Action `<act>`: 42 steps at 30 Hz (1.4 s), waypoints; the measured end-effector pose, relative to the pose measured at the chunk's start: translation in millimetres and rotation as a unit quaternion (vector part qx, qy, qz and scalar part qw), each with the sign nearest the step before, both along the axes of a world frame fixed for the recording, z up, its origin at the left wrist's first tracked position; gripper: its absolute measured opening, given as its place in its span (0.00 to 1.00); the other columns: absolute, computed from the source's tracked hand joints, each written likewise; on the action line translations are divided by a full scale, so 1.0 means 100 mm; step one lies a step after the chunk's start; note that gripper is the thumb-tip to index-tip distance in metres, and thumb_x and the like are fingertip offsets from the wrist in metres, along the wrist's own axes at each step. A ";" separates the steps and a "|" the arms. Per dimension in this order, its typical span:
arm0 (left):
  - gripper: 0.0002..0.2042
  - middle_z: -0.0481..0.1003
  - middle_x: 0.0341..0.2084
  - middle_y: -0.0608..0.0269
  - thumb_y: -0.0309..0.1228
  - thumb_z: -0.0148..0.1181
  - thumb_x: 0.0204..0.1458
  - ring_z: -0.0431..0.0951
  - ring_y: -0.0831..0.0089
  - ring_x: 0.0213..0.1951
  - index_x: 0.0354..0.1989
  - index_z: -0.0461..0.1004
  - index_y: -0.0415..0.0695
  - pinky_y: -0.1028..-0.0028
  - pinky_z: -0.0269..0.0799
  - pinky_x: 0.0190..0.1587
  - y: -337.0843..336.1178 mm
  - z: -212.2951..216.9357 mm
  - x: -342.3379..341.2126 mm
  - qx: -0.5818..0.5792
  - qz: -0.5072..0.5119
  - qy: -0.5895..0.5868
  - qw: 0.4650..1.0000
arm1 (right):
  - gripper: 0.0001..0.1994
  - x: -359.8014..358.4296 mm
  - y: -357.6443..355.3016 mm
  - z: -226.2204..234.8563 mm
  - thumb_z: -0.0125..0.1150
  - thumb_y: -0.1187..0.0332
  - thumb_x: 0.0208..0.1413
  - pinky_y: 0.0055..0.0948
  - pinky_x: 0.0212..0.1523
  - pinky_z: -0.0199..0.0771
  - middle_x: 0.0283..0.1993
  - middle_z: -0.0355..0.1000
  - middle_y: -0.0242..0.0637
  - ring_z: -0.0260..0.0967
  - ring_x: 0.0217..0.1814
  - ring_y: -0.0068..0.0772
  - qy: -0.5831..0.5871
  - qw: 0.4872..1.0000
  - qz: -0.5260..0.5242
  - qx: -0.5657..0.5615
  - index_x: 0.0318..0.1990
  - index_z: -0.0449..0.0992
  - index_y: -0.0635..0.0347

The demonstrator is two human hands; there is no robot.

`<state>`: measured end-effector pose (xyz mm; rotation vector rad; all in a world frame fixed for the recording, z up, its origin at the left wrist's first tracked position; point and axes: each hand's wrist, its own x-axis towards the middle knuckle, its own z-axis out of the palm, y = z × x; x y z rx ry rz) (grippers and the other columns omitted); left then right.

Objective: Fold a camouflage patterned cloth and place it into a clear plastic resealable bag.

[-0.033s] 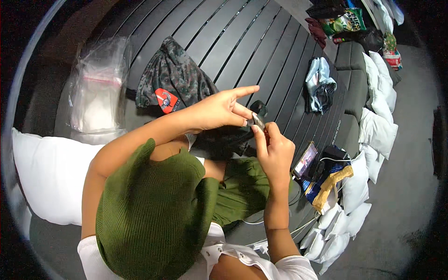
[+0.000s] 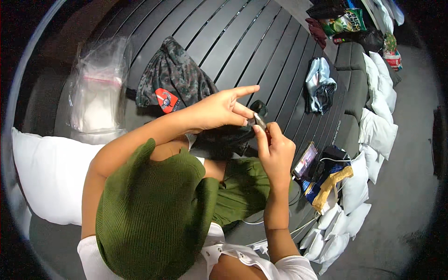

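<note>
My right hand pinches a small metal nail clipper between thumb and fingers. Its jaws meet the tip of a stretched finger of my left hand. That hand holds nothing: the index finger points out to the right, apart from the finger at the clipper, and the remaining fingers are partly hidden. Below and behind the left forearm lies a dark camouflage cloth with a red patch. A black item shows just behind the clipper, its kind unclear.
A dark slatted table spreads ahead. Clear plastic bags lie at left above a white pillow. Folded blue cloth, a lit phone and white cables are to the right. White cushions line the seat; a green ribbed cap covers the lower middle.
My right hand and the nail clipper have shifted very slightly, and the clipper's angle at the fingertip differs a little. My left hand looks still.
</note>
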<state>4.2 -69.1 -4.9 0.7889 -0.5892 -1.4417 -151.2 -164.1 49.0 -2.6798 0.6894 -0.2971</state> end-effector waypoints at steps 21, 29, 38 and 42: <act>0.19 0.71 0.41 0.53 0.37 0.54 0.46 0.70 0.56 0.44 0.48 0.66 0.44 0.65 0.66 0.46 0.27 -0.10 0.30 0.168 0.156 -0.656 0.720 | 0.13 -0.07 -0.57 -0.26 0.60 0.70 0.47 0.14 0.25 0.52 0.23 0.54 0.20 0.52 0.24 0.13 -0.168 0.845 -0.179 0.475 0.24 0.57 0.51; 0.20 0.71 0.35 0.56 0.42 0.57 0.44 0.71 0.56 0.38 0.42 0.68 0.42 0.61 0.70 0.34 0.88 -0.70 1.08 0.402 0.347 -0.723 0.442 | 0.16 -0.31 -1.16 -0.38 0.60 0.67 0.47 0.23 0.26 0.58 0.21 0.55 0.31 0.50 0.24 0.22 0.022 0.969 -0.236 0.075 0.24 0.57 0.63; 0.11 0.72 0.19 0.62 0.36 0.59 0.45 0.70 0.74 0.21 0.27 0.71 0.39 0.74 0.65 0.26 0.75 -0.67 1.39 0.282 0.370 -0.522 0.715 | 0.12 -0.99 -1.87 -0.86 0.62 0.74 0.41 0.23 0.24 0.59 0.22 0.63 0.30 0.56 0.21 0.24 0.048 0.948 -0.214 0.229 0.24 0.60 0.59; 0.09 0.62 0.16 0.78 0.39 0.56 0.48 0.59 0.87 0.17 0.26 0.68 0.49 0.85 0.51 0.17 0.78 -0.16 1.71 0.254 0.284 -0.253 0.890 | 0.13 -0.59 -1.71 -0.39 0.59 0.78 0.41 0.17 0.26 0.56 0.27 0.62 0.26 0.55 0.24 0.17 -0.120 0.869 -0.185 0.443 0.23 0.58 0.53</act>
